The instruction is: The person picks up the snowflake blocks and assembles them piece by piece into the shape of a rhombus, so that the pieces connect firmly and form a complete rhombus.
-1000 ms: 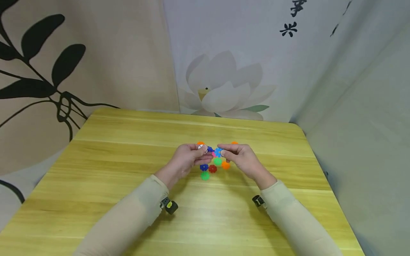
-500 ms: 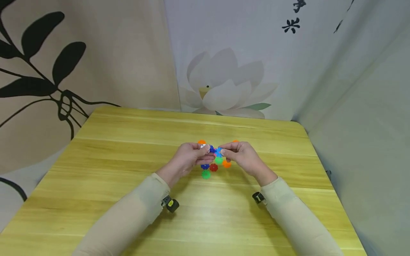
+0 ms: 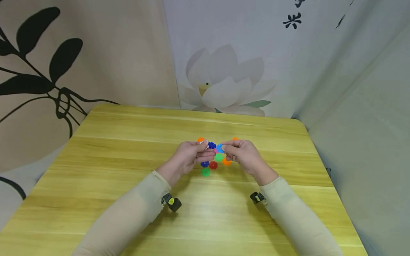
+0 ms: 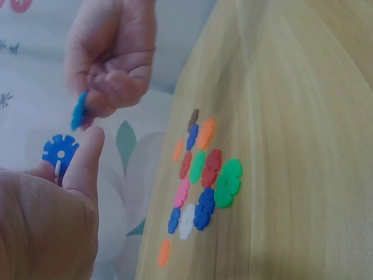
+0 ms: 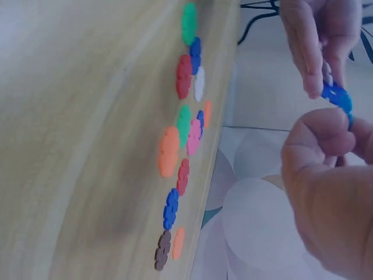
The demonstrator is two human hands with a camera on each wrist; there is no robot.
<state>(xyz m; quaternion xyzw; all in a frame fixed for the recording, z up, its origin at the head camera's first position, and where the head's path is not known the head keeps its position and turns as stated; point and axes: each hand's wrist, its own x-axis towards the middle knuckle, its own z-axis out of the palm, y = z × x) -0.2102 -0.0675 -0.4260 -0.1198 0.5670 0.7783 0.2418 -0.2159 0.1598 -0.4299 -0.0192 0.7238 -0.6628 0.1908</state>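
Note:
Above the table, my left hand (image 3: 187,158) pinches a white notched plastic disc (image 4: 57,170), mostly hidden by thumb and fingers. A dark blue flower-shaped disc (image 4: 53,153) is slotted crosswise onto it and sticks out past the fingertips. Facing it, my right hand (image 3: 248,156) pinches a light blue flower disc (image 4: 78,114) between thumb and index finger. In the head view the two blue discs lie edge to edge; a small gap shows between them in the left wrist view.
Several loose discs lie flat on the wooden table (image 3: 211,220) below the hands, among them green (image 3: 205,172), red (image 3: 213,165), orange (image 3: 226,161) and brown (image 5: 162,251) ones. A printed curtain (image 3: 128,53) hangs behind the table's far edge.
The dark blue disc has turned to show more of its face, and the white disc is now more hidden by the left thumb. The right hand still holds the light blue disc.

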